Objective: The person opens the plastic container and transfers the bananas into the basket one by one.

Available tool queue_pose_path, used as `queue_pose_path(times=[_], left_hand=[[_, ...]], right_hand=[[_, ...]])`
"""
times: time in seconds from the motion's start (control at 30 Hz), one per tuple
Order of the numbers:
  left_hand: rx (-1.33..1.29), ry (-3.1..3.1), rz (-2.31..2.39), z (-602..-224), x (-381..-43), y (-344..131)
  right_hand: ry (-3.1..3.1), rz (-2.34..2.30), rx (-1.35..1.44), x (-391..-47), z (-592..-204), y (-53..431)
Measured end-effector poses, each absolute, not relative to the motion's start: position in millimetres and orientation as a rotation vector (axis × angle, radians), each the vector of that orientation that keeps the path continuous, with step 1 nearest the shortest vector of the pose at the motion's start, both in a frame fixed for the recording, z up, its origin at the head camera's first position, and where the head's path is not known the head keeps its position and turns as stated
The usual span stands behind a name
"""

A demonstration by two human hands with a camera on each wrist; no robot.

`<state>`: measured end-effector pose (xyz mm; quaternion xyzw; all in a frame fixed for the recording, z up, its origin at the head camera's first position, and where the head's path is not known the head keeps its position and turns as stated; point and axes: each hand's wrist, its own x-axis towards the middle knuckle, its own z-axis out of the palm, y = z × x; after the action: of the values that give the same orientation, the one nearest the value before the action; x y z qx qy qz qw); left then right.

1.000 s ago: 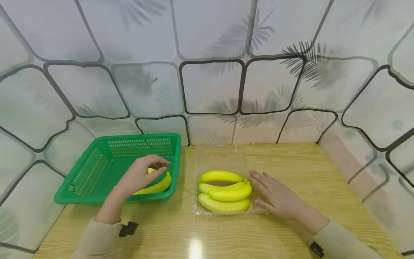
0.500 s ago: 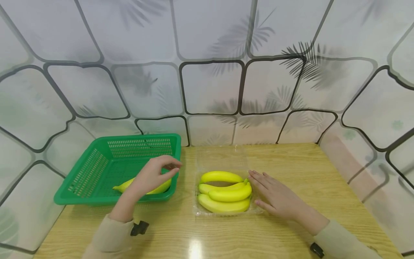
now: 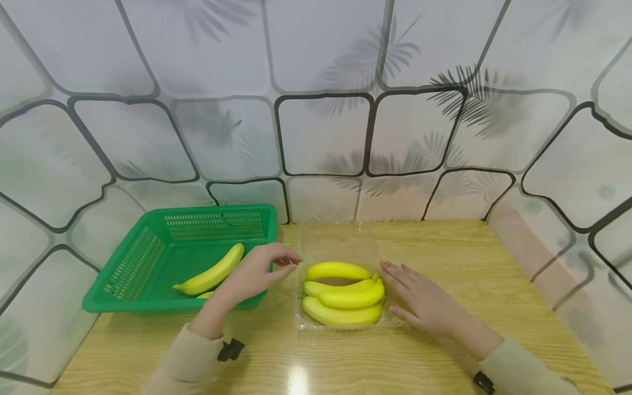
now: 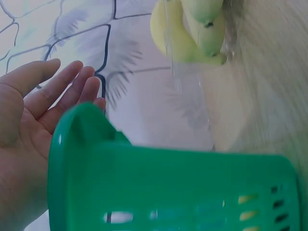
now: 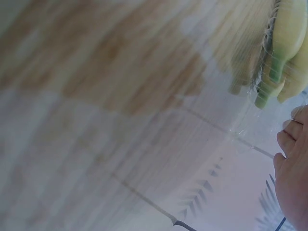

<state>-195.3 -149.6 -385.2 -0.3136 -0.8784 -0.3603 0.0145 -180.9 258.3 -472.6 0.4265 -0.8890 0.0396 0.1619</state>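
A clear plastic clamshell box [image 3: 340, 241] stands on the table with its lid folded back. Several yellow bananas [image 3: 340, 315] lie in it, some stacked. My right hand [image 3: 425, 302] rests at the box's right side, fingers extended towards the bananas. Over the right rim of a green basket [image 3: 217, 227] hovers my left hand [image 3: 259, 271], its fingertips just left of the box. In the left wrist view the left palm [image 4: 29, 125] is bare, the fingers loosely bent. One banana [image 3: 212, 273] lies slanted in the basket; part of another shows below it, partly hidden by the left forearm.
The wooden table [image 3: 444, 247] carries the basket at left and the box at centre. A wall covering [image 3: 321, 137] with dark outlines and leaf prints rises behind the table and on both sides.
My left hand has moved right, from above the bananas in the basket towards the box, uncovering the slanted banana. My right hand and the boxed bananas have stayed put.
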Motion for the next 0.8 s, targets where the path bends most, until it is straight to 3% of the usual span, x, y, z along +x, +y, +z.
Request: queue_pose_path(times=[0.8], left_hand=[[-1.149, -2.799, -1.136, -407.6, -195.1, -96.3]], right_hand=[[-2.526, 0.126, 1.217, -180.6, -473.2, 259.0]])
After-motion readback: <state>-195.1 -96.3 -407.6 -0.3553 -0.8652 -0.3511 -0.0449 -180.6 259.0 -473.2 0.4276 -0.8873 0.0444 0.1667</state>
